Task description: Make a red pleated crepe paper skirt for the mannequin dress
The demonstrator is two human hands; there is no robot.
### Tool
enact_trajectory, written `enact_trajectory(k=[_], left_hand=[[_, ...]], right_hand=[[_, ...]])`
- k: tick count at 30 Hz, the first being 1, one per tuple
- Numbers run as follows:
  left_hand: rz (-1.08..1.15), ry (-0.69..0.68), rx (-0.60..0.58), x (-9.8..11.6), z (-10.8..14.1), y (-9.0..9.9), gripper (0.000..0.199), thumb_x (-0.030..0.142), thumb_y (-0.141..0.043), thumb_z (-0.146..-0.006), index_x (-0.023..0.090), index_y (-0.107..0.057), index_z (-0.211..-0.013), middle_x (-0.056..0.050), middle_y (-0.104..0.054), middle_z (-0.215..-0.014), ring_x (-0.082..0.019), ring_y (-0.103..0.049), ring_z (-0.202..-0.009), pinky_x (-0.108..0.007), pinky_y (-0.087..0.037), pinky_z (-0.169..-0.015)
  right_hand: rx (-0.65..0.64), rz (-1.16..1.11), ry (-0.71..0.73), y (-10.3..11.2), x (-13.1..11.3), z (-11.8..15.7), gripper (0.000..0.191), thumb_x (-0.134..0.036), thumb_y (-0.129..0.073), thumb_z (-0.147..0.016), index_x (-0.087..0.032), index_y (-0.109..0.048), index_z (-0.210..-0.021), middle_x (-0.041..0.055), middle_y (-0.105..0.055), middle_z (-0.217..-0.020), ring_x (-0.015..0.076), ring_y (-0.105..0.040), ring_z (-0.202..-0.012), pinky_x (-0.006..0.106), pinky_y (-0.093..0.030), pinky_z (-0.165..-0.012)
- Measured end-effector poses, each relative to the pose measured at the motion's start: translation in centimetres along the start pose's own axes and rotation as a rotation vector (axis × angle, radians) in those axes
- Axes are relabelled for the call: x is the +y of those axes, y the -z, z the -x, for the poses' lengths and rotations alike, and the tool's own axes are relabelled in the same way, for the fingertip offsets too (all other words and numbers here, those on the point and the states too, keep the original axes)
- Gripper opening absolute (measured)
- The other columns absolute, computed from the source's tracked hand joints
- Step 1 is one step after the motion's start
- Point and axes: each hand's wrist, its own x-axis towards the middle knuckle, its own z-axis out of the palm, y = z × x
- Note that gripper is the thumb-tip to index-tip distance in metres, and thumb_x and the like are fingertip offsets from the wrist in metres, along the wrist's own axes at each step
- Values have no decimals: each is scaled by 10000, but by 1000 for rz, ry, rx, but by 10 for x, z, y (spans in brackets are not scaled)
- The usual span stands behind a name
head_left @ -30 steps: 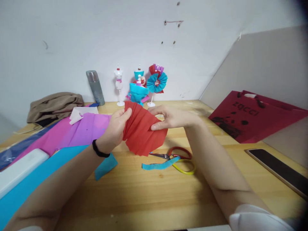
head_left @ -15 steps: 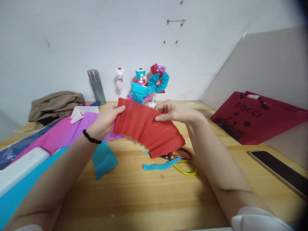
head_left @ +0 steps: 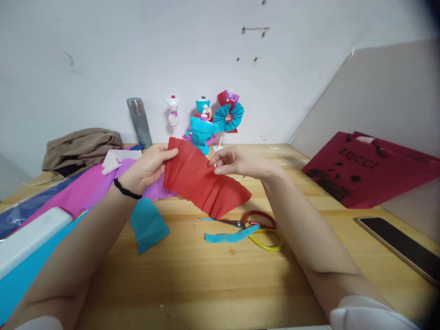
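A strip of red crepe paper (head_left: 197, 172), creased with upright folds and fanning out to the lower right, is held above the table. My left hand (head_left: 151, 167), with a black band at the wrist, pinches its gathered left end, thumb in front. At the upper edge, my right hand (head_left: 233, 162) has curled thumb and forefinger on the paper. Below lie scissors (head_left: 258, 220) with one red and one yellow handle loop, partly covered by a narrow blue paper strip (head_left: 232, 234). A blue paper piece (head_left: 149, 227) rests near my left wrist.
Small dress-form stands (head_left: 202, 130) decorated with coloured paper stand by the wall, near a grey flask (head_left: 139, 121). Pink and purple sheets (head_left: 74, 190), a white box-like object (head_left: 32, 238) and brown cloth (head_left: 82, 146) lie left. Right are a red bag (head_left: 364, 169) and a phone (head_left: 400, 245).
My right hand has shifted left along the red paper's upper edge. The paper's free end has drawn in leftward and upward, uncovering more of the scissors. My left hand keeps its grip.
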Motion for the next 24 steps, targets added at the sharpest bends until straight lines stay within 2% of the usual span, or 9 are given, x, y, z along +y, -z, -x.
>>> enact_trajectory(k=[2,4,8,11,15,19,24], left_hand=[[21,12,-8,0,-1,1,130,129,-648,-821,97,-768,-858,-98,-767,-790,-211,-732,-770,-314,-593,-737],[57,24,-21,1,-1,2,148,122,-619,-838,105,-765,-849,-99,-769,-807,-207,-731,-770,-313,-597,-735],[124,47,-39,1,-2,2,193,112,-569,-869,112,-762,-861,-106,-771,-848,-208,-732,-775,-329,-600,-769],[140,49,-32,1,-2,1,199,107,-561,-874,111,-759,-859,-103,-769,-832,-211,-732,-786,-325,-596,-775],[148,53,-24,1,-2,0,197,99,-561,-878,100,-754,-842,-99,-764,-808,-183,-719,-741,-290,-589,-739],[85,46,-18,1,0,-1,111,93,-633,-842,80,-744,-842,-99,-762,-802,-160,-711,-709,-260,-576,-728],[21,62,11,-2,2,-6,135,99,-641,-829,88,-752,-906,-93,-765,-793,-177,-717,-685,-286,-583,-698]], right_hand=[[-10,29,7,-3,4,-3,225,-350,-744,-693,-176,-657,-806,-19,-587,-682,119,-517,-629,262,-384,-585],[32,11,26,-6,7,-6,232,-358,-742,-694,-183,-595,-736,-27,-563,-661,109,-495,-605,254,-368,-564],[117,-1,71,-10,10,-11,299,-351,-766,-667,-199,-511,-705,-37,-533,-683,108,-495,-616,252,-399,-569],[76,25,73,-11,12,-11,299,-325,-779,-643,-208,-521,-739,-18,-584,-753,133,-546,-674,268,-445,-602],[-15,57,27,-8,14,-8,261,-381,-771,-668,-207,-584,-723,-7,-622,-703,153,-569,-668,274,-429,-578],[-90,29,-47,0,7,-2,270,-410,-745,-689,-182,-603,-671,-22,-572,-627,110,-494,-562,252,-347,-515],[-60,45,-72,9,-9,7,265,-354,-726,-712,-175,-553,-621,-55,-469,-542,68,-390,-503,238,-268,-486]])
